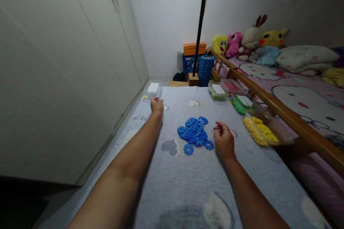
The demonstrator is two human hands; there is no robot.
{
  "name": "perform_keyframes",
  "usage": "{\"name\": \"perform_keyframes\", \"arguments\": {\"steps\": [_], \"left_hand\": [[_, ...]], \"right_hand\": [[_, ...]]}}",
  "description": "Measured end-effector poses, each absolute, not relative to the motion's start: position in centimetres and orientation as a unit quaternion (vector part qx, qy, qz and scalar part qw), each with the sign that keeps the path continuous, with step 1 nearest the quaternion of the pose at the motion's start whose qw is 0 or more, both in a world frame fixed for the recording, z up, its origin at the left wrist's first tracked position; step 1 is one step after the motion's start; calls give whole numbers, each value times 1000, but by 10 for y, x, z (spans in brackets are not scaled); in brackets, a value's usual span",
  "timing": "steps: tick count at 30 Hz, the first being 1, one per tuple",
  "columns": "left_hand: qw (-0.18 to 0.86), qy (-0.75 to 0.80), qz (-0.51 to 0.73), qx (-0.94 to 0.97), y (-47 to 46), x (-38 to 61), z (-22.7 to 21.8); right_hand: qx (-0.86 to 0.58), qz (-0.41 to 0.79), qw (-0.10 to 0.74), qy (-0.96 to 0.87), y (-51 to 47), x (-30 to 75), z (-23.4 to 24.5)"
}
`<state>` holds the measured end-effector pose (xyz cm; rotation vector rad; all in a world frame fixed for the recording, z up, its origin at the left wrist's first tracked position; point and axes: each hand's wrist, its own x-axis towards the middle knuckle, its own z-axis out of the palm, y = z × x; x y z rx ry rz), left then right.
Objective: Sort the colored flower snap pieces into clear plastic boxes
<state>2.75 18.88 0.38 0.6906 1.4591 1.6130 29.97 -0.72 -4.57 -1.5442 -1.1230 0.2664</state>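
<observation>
My left hand reaches far forward on the left, its fingers curled closed at the near edge of a clear plastic container with a white label. Whatever those fingers may hold is hidden. A few small yellow pieces show by that container. Blue flower-shaped plastic discs lie heaped in the middle of the table, with a few loose around the pile. To the right of the heap, my right hand hovers or rests with loosely bent fingers apart; nothing shows in it.
Along the right edge stand clear containers of yellow pieces, green pieces, light green pieces and pink pieces. A wooden bed rail borders that side. A white wardrobe walls the left; a black pole rises beyond the table.
</observation>
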Motion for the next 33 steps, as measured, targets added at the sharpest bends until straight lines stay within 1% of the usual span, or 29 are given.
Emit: {"name": "perform_keyframes", "arguments": {"steps": [4,7,9,12,14,16,20,23,26,33], "left_hand": [[444,558,590,379,139,68,-6],[432,545,500,517,101,87,-12],[440,540,462,549,78,95,-15],[449,504,441,591,46,101,-16],[438,485,431,622,29,101,-14],[423,469,414,655,16,100,-10],[380,470,350,716,2,93,-5],[338,485,347,728,-6,89,-8],[293,496,379,724,-11,88,-15],[227,481,424,733,-16,86,-23]], "right_hand": [[-661,123,573,-470,-8,300,-45],[-660,103,574,-473,-8,304,-41],[-660,68,572,-483,-9,314,-35],[-674,-42,549,-494,-13,339,-20],[-701,-124,507,-486,-18,360,-9],[-751,-167,437,-467,-24,379,0],[-855,-147,263,-423,-37,400,10],[-881,-123,171,-424,-44,405,13],[-880,-126,132,-439,-46,410,15],[-860,-139,108,-479,-44,409,19]]}}
